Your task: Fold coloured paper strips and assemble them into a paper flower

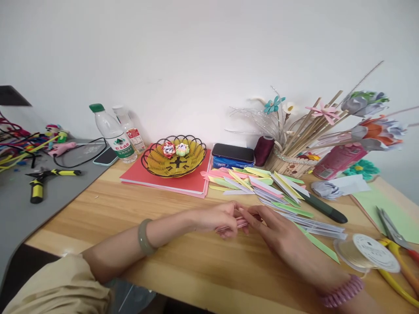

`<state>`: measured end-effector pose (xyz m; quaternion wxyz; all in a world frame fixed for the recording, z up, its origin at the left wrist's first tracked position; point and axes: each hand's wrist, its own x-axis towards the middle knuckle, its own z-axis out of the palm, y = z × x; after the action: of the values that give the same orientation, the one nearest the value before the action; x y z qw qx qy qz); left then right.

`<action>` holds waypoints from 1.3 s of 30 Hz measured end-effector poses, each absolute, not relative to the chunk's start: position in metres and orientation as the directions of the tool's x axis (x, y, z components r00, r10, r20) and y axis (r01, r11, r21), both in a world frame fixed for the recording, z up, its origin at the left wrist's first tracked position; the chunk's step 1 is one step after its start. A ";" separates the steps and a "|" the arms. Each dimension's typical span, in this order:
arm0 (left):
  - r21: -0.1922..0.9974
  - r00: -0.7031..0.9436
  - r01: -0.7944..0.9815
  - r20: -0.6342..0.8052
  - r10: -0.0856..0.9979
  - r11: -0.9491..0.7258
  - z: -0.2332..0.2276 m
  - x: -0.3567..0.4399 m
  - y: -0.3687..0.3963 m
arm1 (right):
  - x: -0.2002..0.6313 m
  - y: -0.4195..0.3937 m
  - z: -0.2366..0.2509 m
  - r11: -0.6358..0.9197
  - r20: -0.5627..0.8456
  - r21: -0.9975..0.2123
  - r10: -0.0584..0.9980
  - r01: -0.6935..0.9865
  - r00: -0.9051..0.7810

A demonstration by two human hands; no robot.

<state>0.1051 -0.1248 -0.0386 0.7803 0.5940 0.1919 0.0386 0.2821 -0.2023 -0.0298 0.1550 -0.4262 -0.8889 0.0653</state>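
My left hand (218,218) and my right hand (275,231) meet over the wooden table (131,218), both pinching a small folded pink paper piece (240,222) held just above the tabletop. Behind the hands lies a spread of several folded paper strips (262,185) in pink, yellow, green and white. A green bangle sits on my left wrist and a pink coil band on my right wrist.
A yellow wire basket (175,159) with two paper flowers rests on a red book (183,183). Two water bottles (114,133), a phone (105,156), a black pen (322,208), a thread spool (368,252), scissors (394,242), a jar of sticks and paper flowers (294,161), and pliers (42,181) surround the work area.
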 end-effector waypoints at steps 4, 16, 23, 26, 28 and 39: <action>0.988 0.852 0.152 -0.131 0.507 0.000 -0.045 0.100 -0.130 | 0.284 -0.206 -0.041 0.565 0.257 -0.256 0.822 0.784 -0.508; 0.444 0.767 0.511 0.151 0.623 -0.736 -0.065 0.083 -0.144 | 0.272 -0.203 -0.064 0.521 0.348 -0.169 0.826 0.837 -0.444; 0.454 0.724 0.548 0.164 0.670 -0.703 -0.077 0.087 -0.139 | 0.270 -0.202 -0.063 0.490 0.262 -0.069 0.850 0.869 -0.458; 0.263 0.792 0.518 0.211 0.572 -0.814 -0.084 0.084 -0.138 | 0.268 -0.203 -0.063 0.476 0.244 -0.032 0.857 0.879 -0.455; 0.128 0.837 0.494 0.197 0.510 -0.860 -0.087 0.081 -0.138 | 0.267 -0.203 -0.064 0.467 0.253 -0.010 0.856 0.884 -0.450; 0.066 0.859 0.481 0.164 0.485 -0.874 -0.087 0.080 -0.135 | 0.261 -0.202 -0.061 0.442 0.254 0.102 0.855 0.891 -0.453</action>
<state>0.0799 -0.1347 -0.0866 0.0112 0.9641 0.2505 0.0878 0.2607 -0.2016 -0.0614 0.0825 -0.5165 -0.8451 -0.1107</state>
